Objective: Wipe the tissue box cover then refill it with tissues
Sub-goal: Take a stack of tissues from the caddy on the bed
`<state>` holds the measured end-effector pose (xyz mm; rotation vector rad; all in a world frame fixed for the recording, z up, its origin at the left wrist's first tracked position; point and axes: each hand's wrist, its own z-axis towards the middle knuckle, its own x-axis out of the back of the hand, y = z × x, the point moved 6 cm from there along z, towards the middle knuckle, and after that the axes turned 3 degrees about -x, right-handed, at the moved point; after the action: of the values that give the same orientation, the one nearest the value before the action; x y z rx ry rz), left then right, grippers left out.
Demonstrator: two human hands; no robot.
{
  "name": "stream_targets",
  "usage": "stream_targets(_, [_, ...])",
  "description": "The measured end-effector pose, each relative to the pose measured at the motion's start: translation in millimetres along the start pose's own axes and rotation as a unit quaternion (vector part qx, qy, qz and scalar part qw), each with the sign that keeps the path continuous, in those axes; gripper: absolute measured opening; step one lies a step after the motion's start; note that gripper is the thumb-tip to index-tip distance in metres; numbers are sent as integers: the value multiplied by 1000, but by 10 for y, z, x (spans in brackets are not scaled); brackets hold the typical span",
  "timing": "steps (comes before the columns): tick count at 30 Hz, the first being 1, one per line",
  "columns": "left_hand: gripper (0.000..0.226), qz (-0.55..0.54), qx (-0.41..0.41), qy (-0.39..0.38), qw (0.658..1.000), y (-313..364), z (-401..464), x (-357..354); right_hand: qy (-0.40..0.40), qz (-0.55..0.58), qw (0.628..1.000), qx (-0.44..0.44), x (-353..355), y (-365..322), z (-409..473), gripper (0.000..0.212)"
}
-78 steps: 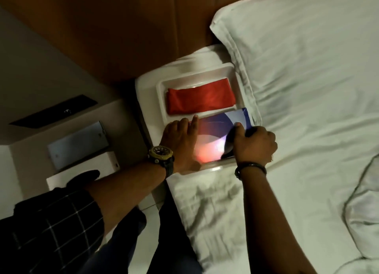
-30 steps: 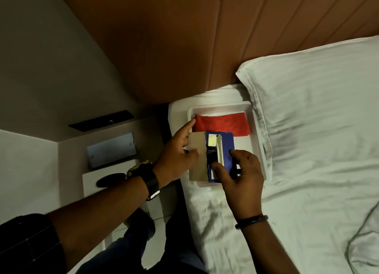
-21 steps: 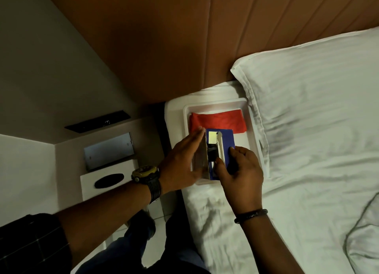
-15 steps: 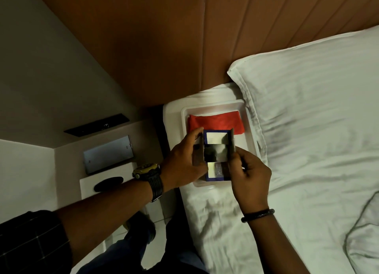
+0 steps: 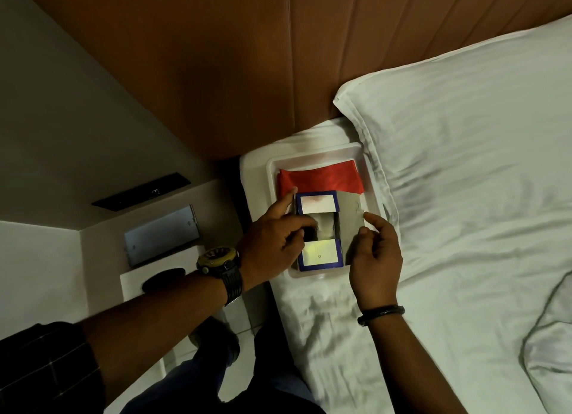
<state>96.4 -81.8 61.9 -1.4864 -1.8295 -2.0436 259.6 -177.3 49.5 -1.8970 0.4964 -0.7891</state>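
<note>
A blue tissue carton [image 5: 318, 255] lies in a white tray [image 5: 270, 178] on the bed, its flaps folded open. White tissues [image 5: 325, 227] show in the gap between its two short flaps. My left hand [image 5: 272, 246] grips the carton's left side, with fingers at the opening. My right hand [image 5: 376, 258] pinches the grey long flap [image 5: 349, 215], which is held out to the right. The white tissue box cover [image 5: 136, 285], with a black oval slot, stands on the nightstand at the left, apart from both hands. A folded red cloth [image 5: 322, 179] lies in the tray behind the carton.
A white pillow [image 5: 464, 135] lies right of the tray, against a brown headboard. Rumpled white sheets cover the bed. A metal plate [image 5: 161, 238] leans behind the cover on the nightstand. My legs stand in the narrow gap between nightstand and bed.
The carton was turned over in the tray and its flaps opened. My right hand has pulled the grey flap out to the right, baring the tissues.
</note>
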Motion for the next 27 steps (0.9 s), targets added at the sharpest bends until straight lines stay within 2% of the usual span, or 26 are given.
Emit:
stream_targets(5, [64,-22,3,-6,1000,73,1,83,17,-14,1000,10,-28,-18,25,23])
stream_targets(9, [87,-42,36,-15,998,52,-19,125,16,-20,1000,16,-59,-19,16,23])
stream_targets(11, [89,-28,45,-25,998,47,-8,141,19,-22,1000,12,-80,-7,10,24])
stream_targets(15, [69,-28,76,-15,997,29,54,178,15,-33,999,5,-125,19,-28,27])
stream_targets(17, [66,-28,86,-6,996,21,76,187,7,-39,999,6,-149,10,-53,28])
stream_targets(27, [114,-56,106,-96,988,16,26,143,22,-38,999,12,-95,-63,-38,28])
